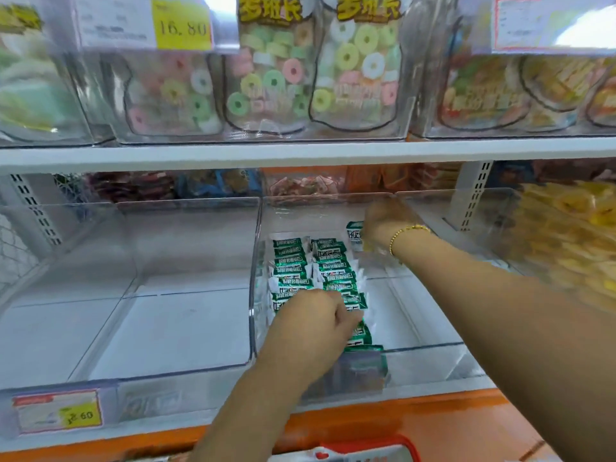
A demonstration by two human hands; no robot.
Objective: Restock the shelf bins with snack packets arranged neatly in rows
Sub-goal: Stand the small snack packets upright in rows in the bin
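Pinching a green packet [354, 233] near the clear bin's [430, 346] back wall, the right hand [383, 228] apparently starts a third row; the curled left hand [313, 316], grip unclear, steadies two packet rows [300, 268] along the left wall.

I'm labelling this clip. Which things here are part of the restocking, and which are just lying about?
In the job: green packets, middle bin, left hand, right hand, held packet.
Just there: ring-candy bags, yellow snacks, price tags.
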